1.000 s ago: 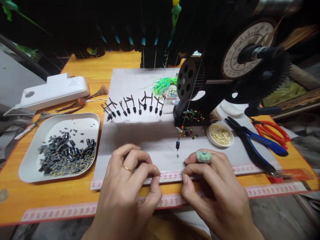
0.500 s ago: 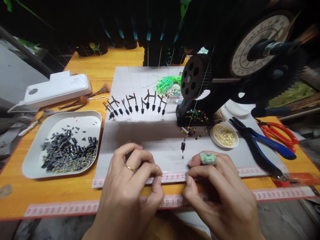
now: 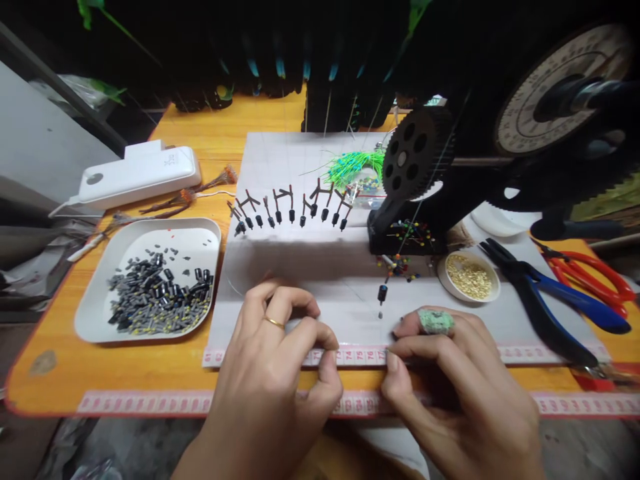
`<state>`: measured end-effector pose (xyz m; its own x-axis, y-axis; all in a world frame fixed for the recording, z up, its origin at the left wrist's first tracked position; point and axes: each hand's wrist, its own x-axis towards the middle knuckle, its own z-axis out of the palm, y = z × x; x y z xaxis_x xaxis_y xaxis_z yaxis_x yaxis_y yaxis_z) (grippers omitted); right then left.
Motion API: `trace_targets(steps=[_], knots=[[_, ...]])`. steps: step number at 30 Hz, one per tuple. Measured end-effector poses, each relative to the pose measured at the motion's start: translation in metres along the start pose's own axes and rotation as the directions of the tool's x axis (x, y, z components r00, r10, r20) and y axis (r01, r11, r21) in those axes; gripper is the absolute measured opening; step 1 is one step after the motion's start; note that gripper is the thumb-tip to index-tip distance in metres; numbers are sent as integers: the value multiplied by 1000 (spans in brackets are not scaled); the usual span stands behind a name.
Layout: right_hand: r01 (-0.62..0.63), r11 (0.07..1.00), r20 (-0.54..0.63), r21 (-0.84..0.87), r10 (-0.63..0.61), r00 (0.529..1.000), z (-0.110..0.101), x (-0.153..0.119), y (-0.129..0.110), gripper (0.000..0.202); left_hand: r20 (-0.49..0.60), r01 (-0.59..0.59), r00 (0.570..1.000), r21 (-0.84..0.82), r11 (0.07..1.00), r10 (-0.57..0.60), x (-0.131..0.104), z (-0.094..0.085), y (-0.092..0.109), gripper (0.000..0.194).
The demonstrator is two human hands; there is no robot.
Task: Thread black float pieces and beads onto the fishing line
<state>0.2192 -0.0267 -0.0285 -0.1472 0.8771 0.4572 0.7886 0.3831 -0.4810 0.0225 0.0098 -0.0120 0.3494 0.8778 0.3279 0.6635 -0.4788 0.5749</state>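
Observation:
My left hand (image 3: 285, 360) is at the board's front edge, thumb and forefinger pinched together over the tape measure (image 3: 359, 355). A ring sits on one of its fingers. To the right, my right hand (image 3: 453, 373) pinches with thumb and forefinger near the 77 mark; a green wrap (image 3: 436, 322) covers part of one finger. Whatever lies in either pinch is too fine to make out. Between and just beyond the hands, a small black cylinder (image 3: 383, 293) hangs from a thin line, with a tiny grey piece (image 3: 380, 315) below it.
Several black cylinders with brown twig-like tops (image 3: 292, 215) stand in a row behind. At left is a white tray (image 3: 83, 320) of small grey and black parts. A geared black machine (image 3: 415, 157), a dish of gold bits (image 3: 493, 293), blue-handled pliers (image 3: 540, 313) and red-handled pliers (image 3: 615, 277) are at right.
The whole view has shifted, so things appear farther right. Both hands keep their pinches at about the same place along the tape measure.

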Motion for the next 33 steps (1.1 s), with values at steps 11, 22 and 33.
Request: trace_targets(steps=[11,22,33], knots=[[2,1000,12,-5,-2,1000,1,-1,0,12,21,20,1000,-1,1000,-20,1,-2,2,16],[-15,1000,7,-11,15,1000,1,0,-1,11,56,-33,998,34,999,31,-2,-3,-4,16],[-12,1000,-40,0,12,999,3,2,-3,12,63,-51,997,52,997,47,-1,-1,-4,16]])
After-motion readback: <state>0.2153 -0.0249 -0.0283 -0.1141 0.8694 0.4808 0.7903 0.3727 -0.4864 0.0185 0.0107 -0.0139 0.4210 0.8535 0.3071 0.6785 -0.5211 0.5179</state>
